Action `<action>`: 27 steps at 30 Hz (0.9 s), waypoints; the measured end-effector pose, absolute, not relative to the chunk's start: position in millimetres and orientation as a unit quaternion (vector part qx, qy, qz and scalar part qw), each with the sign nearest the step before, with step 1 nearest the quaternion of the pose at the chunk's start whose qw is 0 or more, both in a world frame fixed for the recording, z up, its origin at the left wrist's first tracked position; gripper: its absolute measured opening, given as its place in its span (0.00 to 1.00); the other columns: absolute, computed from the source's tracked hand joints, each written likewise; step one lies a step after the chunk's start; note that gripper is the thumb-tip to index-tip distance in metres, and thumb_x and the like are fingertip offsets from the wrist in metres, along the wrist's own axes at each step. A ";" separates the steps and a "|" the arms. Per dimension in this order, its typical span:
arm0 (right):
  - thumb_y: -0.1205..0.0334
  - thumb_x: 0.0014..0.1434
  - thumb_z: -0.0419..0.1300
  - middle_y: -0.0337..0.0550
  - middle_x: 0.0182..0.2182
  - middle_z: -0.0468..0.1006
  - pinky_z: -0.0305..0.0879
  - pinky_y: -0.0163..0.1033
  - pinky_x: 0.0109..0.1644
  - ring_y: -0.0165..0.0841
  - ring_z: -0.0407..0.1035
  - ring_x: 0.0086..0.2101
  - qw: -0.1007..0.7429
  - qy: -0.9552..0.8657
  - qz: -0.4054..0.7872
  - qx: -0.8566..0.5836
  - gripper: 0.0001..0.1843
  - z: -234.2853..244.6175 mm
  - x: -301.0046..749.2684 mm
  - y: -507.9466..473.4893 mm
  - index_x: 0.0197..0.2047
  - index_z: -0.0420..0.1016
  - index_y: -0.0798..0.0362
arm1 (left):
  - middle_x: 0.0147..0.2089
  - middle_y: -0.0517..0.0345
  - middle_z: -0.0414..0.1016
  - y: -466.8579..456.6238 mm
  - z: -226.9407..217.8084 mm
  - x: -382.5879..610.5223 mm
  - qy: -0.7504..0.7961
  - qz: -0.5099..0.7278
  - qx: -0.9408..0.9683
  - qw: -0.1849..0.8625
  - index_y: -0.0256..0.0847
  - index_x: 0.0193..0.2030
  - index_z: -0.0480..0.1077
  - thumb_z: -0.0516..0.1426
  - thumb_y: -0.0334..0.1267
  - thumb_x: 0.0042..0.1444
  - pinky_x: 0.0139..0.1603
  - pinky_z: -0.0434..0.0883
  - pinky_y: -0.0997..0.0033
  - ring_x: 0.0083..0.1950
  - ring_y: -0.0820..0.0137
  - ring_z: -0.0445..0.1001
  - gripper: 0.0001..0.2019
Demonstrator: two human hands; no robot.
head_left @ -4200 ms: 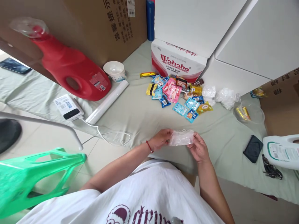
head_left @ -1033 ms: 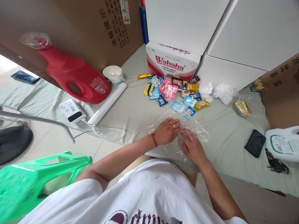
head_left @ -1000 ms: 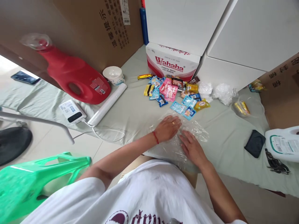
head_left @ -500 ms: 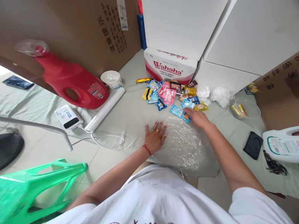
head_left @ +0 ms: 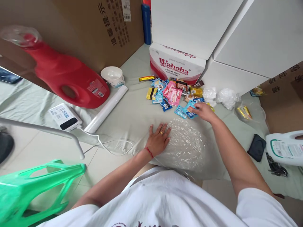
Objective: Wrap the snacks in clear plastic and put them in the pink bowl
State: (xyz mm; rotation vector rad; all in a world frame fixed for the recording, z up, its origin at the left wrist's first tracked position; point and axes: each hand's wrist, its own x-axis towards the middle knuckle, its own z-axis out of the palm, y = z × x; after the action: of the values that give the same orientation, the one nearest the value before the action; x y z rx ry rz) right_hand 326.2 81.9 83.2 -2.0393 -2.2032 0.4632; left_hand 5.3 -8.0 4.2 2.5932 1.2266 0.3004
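Note:
My left hand [head_left: 158, 141] lies flat with fingers spread at the left edge of a sheet of clear plastic film [head_left: 188, 148]. A ring and a red cord bracelet are on it. My right hand [head_left: 205, 112] is closed, its fingertips pinching a light-blue snack packet [head_left: 191, 110] at the near side of a snack pile. Just left of it lies another light-blue packet [head_left: 180, 112]. Behind are pink packets [head_left: 175, 96], a dark-blue packet [head_left: 165, 105] and a yellow packet [head_left: 151, 93]. My right hand partly covers a yellow wrapper.
A Wahaha box [head_left: 177, 64] stands behind the snacks against white cabinets [head_left: 184, 25]. On the left are a red jug [head_left: 71, 78], a bowl [head_left: 112, 75], a white roll [head_left: 106, 108] and a corded white device [head_left: 65, 116]. Crumpled plastic [head_left: 227, 98] and a black pouch [head_left: 257, 147] lie right.
My right hand has moved slightly away from me and right, and the blue packet at its fingertips has shifted with it. My left hand stays flat. The camera view has shifted a little.

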 end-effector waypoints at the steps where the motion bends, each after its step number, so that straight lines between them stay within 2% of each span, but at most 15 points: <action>1: 0.47 0.69 0.55 0.47 0.40 0.80 0.63 0.39 0.48 0.38 0.70 0.41 0.028 -0.728 0.145 -0.669 0.20 79.5 314.1 93.0 0.40 0.79 0.54 | 0.78 0.48 0.56 -8.0 4.3 5.2 0.421 0.103 0.892 0.128 0.50 0.74 0.61 0.44 0.47 0.73 0.76 0.38 0.28 0.78 0.51 0.54 0.26; 3: 0.50 0.68 0.57 0.53 0.50 0.79 0.63 0.44 0.55 0.44 0.68 0.50 -0.019 -0.722 0.133 -0.679 0.18 70.2 290.7 108.4 0.50 0.79 0.54 | 0.78 0.48 0.57 -8.3 4.2 5.1 0.422 0.104 0.892 0.128 0.50 0.74 0.61 0.44 0.47 0.73 0.76 0.40 0.28 0.78 0.51 0.54 0.26; 5: 0.51 0.66 0.59 0.60 0.57 0.75 0.63 0.50 0.57 0.52 0.64 0.57 -0.042 -0.707 0.124 -0.695 0.21 60.6 273.3 112.8 0.57 0.76 0.55 | 0.77 0.49 0.57 -8.8 3.9 5.0 0.425 0.106 0.890 0.127 0.51 0.74 0.61 0.44 0.47 0.73 0.76 0.41 0.28 0.78 0.52 0.55 0.26; 7: 0.49 0.65 0.60 0.66 0.59 0.73 0.63 0.56 0.57 0.58 0.62 0.60 -0.054 -0.686 0.118 -0.716 0.25 52.9 263.9 109.3 0.58 0.75 0.58 | 0.77 0.49 0.57 -9.0 3.6 5.1 0.427 0.107 0.889 0.126 0.50 0.74 0.62 0.44 0.47 0.73 0.76 0.42 0.28 0.78 0.52 0.54 0.26; 9: 0.47 0.63 0.62 0.69 0.56 0.74 0.63 0.57 0.57 0.60 0.62 0.59 -0.061 -0.652 0.131 -0.745 0.28 47.9 260.4 103.8 0.58 0.75 0.60 | 0.77 0.49 0.58 -9.0 3.5 5.2 0.426 0.105 0.890 0.125 0.49 0.74 0.62 0.44 0.46 0.73 0.76 0.42 0.28 0.78 0.52 0.54 0.26; 12: 0.45 0.62 0.63 0.65 0.51 0.78 0.66 0.52 0.55 0.56 0.68 0.55 -0.047 -0.603 0.172 -0.777 0.28 44.4 259.8 98.4 0.54 0.76 0.60 | 0.77 0.48 0.57 -8.7 3.9 5.4 0.426 0.102 0.890 0.126 0.48 0.74 0.61 0.43 0.45 0.73 0.75 0.41 0.27 0.79 0.52 0.54 0.26; 16: 0.50 0.68 0.54 0.60 0.52 0.78 0.66 0.46 0.55 0.47 0.71 0.52 0.010 -0.613 0.181 -0.769 0.24 49.1 266.6 84.3 0.57 0.73 0.58 | 0.78 0.48 0.57 -9.9 4.0 6.5 0.429 0.103 0.888 0.133 0.48 0.75 0.60 0.43 0.45 0.73 0.75 0.40 0.26 0.79 0.52 0.54 0.26; 19: 0.52 0.70 0.51 0.55 0.51 0.79 0.67 0.45 0.53 0.43 0.72 0.47 0.156 -0.621 0.195 -0.743 0.25 64.4 279.7 53.5 0.64 0.67 0.58 | 0.78 0.48 0.56 -12.8 3.3 8.4 0.453 0.110 0.875 0.134 0.47 0.75 0.60 0.43 0.46 0.73 0.75 0.37 0.25 0.79 0.51 0.53 0.26; 21: 0.50 0.70 0.52 0.52 0.51 0.79 0.69 0.45 0.51 0.42 0.73 0.45 0.253 -0.625 0.227 -0.703 0.28 77.4 287.9 24.5 0.67 0.64 0.55 | 0.78 0.46 0.55 -14.8 3.0 9.8 0.476 0.112 0.863 0.128 0.47 0.75 0.60 0.43 0.47 0.73 0.74 0.36 0.24 0.80 0.50 0.50 0.27; 22: 0.48 0.70 0.54 0.50 0.52 0.78 0.69 0.44 0.50 0.41 0.73 0.45 0.275 -0.633 0.259 -0.676 0.29 82.6 290.1 9.3 0.68 0.63 0.53 | 0.78 0.45 0.55 -15.6 2.9 10.4 0.486 0.110 0.858 0.124 0.46 0.75 0.59 0.44 0.48 0.73 0.74 0.36 0.24 0.80 0.49 0.49 0.27; 25: 0.46 0.70 0.55 0.46 0.51 0.78 0.70 0.41 0.46 0.38 0.74 0.43 0.244 -0.663 0.396 -0.586 0.27 84.3 285.0 -29.5 0.66 0.65 0.49 | 0.79 0.43 0.53 -16.5 3.1 11.5 0.500 0.097 0.854 0.110 0.45 0.75 0.59 0.45 0.49 0.72 0.74 0.38 0.24 0.81 0.48 0.46 0.28; 27: 0.49 0.69 0.56 0.46 0.48 0.79 0.70 0.43 0.47 0.38 0.73 0.42 0.199 -0.687 0.413 -0.564 0.23 72.2 274.6 -44.8 0.62 0.70 0.50 | 0.79 0.45 0.53 -16.4 3.4 11.6 0.501 0.089 0.855 0.102 0.45 0.75 0.59 0.44 0.49 0.72 0.74 0.39 0.25 0.81 0.48 0.46 0.28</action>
State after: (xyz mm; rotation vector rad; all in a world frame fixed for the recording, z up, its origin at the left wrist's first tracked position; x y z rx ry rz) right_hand 274.6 -44.8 72.2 -1.5769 -1.9219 1.1566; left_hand 11.6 -16.4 3.4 2.5243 1.4807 0.2615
